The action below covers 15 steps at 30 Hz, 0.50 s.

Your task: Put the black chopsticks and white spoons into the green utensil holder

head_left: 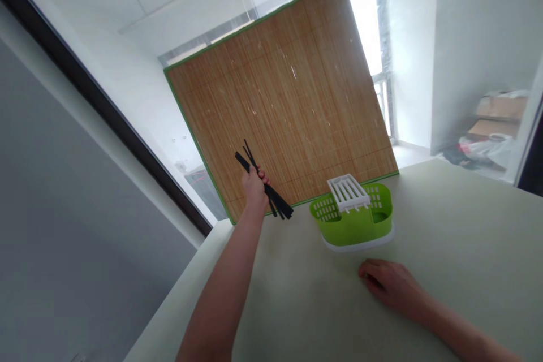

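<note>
My left hand [254, 184] is wrapped around a bundle of black chopsticks [280, 202], held up above the table in front of a bamboo mat. Their ends fan out a little on both sides of the fist. My right hand [390, 283] rests on the table with its fingers loosely curled, and nothing shows in it. Just beyond that hand stands a green plastic utensil basket [356, 229] with slotted walls and a white base. Across its top lies a white slatted rack [348, 192] with small hooks along the front edge.
The bamboo mat [280, 96], edged in green, stands upright at the back of the pale table [297, 294]. Behind it is a clear glass pane with a dark frame [106, 93]. Cardboard boxes and plastic bags [494, 124] lie on the floor beyond the glass at right.
</note>
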Available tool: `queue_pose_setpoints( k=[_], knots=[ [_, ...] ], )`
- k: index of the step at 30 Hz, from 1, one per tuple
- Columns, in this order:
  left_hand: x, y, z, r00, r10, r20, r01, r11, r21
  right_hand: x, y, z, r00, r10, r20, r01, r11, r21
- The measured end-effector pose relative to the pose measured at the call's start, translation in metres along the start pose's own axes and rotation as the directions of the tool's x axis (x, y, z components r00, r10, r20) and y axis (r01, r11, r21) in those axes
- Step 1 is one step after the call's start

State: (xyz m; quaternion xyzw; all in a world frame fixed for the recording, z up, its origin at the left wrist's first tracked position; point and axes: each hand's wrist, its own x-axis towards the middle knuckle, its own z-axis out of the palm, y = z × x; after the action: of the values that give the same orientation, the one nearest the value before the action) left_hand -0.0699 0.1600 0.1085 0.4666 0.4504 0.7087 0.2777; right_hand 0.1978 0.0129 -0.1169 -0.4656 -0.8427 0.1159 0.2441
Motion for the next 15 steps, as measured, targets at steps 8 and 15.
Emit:
queue_pose_setpoints(
  k=[8,15],
  knots=[
    [-0.007,0.000,-0.169,0.983,-0.132,-0.127,0.178,0.849,0.497,-0.006,0.014,0.007,0.999,-0.030,0.030,0.029,0.999,0.025],
    [-0.074,-0.044,-0.307,0.875,-0.323,-0.360,0.476,0.438,0.763,-0.009,0.031,0.016,0.998,0.031,0.051,-0.032,0.999,0.016]
  ],
)
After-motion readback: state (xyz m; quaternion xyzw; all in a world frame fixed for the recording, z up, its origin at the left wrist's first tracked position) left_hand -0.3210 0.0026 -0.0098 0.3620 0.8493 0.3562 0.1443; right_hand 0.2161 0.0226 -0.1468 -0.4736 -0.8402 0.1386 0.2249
